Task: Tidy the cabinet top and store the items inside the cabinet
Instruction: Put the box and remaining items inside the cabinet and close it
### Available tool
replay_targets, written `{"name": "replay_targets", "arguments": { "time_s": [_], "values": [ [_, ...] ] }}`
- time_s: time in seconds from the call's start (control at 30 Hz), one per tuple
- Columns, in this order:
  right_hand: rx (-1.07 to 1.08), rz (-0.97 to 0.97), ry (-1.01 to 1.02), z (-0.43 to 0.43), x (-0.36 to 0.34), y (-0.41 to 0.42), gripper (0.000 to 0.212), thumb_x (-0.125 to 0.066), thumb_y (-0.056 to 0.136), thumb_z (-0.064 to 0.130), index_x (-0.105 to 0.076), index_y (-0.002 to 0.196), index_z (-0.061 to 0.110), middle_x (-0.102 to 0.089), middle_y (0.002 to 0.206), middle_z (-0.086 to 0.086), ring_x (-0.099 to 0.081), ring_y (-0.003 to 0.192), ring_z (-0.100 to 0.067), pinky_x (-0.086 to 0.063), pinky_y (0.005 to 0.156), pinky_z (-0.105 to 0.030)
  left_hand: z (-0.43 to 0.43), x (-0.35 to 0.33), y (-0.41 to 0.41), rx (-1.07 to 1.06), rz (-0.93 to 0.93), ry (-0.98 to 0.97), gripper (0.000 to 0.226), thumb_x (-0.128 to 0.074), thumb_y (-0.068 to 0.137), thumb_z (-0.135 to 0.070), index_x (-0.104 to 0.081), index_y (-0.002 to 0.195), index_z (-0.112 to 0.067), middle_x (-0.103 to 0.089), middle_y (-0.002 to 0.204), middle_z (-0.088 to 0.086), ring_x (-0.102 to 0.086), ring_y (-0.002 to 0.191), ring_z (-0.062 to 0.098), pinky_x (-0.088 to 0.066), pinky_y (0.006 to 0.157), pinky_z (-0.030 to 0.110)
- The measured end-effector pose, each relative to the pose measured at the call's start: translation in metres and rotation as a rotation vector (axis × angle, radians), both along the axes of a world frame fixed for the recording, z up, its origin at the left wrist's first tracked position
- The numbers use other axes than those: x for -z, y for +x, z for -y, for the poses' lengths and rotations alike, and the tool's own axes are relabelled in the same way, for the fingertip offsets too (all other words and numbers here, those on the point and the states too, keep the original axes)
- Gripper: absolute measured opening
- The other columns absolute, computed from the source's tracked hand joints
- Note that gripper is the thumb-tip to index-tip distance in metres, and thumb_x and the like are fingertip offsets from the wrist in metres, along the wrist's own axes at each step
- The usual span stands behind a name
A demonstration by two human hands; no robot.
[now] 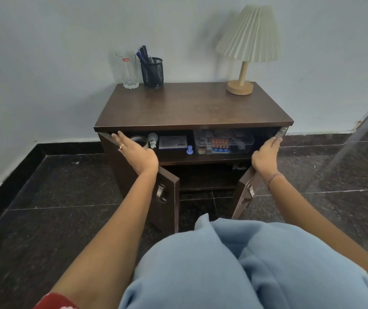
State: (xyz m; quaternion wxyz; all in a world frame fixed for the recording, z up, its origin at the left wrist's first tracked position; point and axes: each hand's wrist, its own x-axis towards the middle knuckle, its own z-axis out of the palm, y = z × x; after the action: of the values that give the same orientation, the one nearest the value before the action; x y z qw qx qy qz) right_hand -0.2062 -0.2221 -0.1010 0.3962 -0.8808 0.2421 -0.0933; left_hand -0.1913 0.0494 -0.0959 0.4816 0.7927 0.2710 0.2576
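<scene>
nearest are knees in soft light blue cloth (pixel 234 264). the left hand (pixel 135 150) lies with straight fingers on the top edge of the left door (pixel 167 215), not clenched. the right hand (pixel 265 153) curls its fingers over the top edge of the right door (pixel 241 197), grasping it. both doors stand half open, with a gap between them. on the upper shelf (pixel 201 158) lie a tape roll (pixel 139 140), a white bulb (pixel 152 139), a flat box (pixel 173 142) with print too small to read, and a clear plastic box (pixel 223 141) holding orange blister strips. on the dark wooden cabinet top (pixel 189 105), far left, stand a glass (pixel 127 70) with the red label "cello" and a black mesh pen holder (pixel 153 73); far right is a lamp (pixel 245 52) with a pleated shade.
</scene>
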Motion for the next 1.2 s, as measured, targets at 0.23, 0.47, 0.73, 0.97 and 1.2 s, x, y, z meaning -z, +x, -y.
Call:
{"name": "replay_targets", "arguments": {
  "time_s": [0.23, 0.47, 0.73, 0.97, 1.2],
  "values": [
    [0.288, 0.263, 0.561, -0.017, 0.020, 0.002, 0.066, -0.059, 0.088, 0.023, -0.027, 0.144, 0.008, -0.030, 0.144, -0.009, -0.046, 0.126, -0.029, -0.042, 0.107, -0.040, 0.012, 0.016, -0.009, -0.274, -0.236, -0.482, 0.068, -0.055, 0.086, -0.050, -0.034, 0.138, -0.013, -0.032, 0.144, 0.013, -0.032, 0.130, 0.030, -0.033, 0.103, 0.042],
    [0.472, 0.095, 0.692, -0.030, 0.035, -0.002, 0.088, -0.063, 0.071, 0.059, -0.027, 0.139, 0.017, -0.033, 0.137, -0.006, -0.041, 0.123, -0.027, -0.041, 0.105, -0.047, 0.047, 0.035, -0.025, -0.087, -0.239, -0.770, 0.073, -0.053, 0.078, -0.068, -0.034, 0.129, -0.019, -0.048, 0.131, 0.014, -0.053, 0.107, 0.033, -0.044, 0.089, 0.047],
    [0.371, 0.103, 0.947, -0.059, 0.022, 0.007, 0.077, -0.063, 0.084, 0.048, -0.023, 0.138, 0.011, -0.049, 0.135, -0.012, -0.056, 0.115, -0.027, -0.049, 0.096, -0.036, 0.044, 0.040, -0.021, -0.014, -0.218, -0.684, 0.060, -0.056, 0.069, -0.077, -0.056, 0.072, -0.017, -0.063, 0.074, -0.001, -0.056, 0.063, 0.011, -0.041, 0.056, 0.026],
    [0.275, 0.125, 0.813, -0.078, 0.037, 0.004, 0.065, -0.044, 0.091, 0.057, -0.029, 0.132, 0.009, -0.046, 0.123, -0.006, -0.045, 0.100, -0.019, -0.039, 0.092, -0.034, 0.047, 0.049, -0.016, 0.125, -0.250, -0.565, 0.059, -0.051, 0.075, -0.074, -0.058, 0.066, -0.016, -0.067, 0.070, 0.000, -0.067, 0.070, 0.014, -0.056, 0.072, 0.033],
    [-0.126, 0.131, 0.453, -0.078, 0.066, 0.007, 0.018, -0.038, 0.101, 0.026, -0.044, 0.111, 0.013, -0.062, 0.075, 0.007, -0.056, 0.074, -0.010, -0.038, 0.060, -0.015, 0.047, 0.083, -0.021, 0.448, -0.067, -0.192, 0.037, -0.048, 0.096, -0.040, -0.070, 0.077, -0.018, -0.069, 0.070, -0.007, -0.060, 0.067, -0.001, -0.041, 0.068, 0.012]
  ]
}}
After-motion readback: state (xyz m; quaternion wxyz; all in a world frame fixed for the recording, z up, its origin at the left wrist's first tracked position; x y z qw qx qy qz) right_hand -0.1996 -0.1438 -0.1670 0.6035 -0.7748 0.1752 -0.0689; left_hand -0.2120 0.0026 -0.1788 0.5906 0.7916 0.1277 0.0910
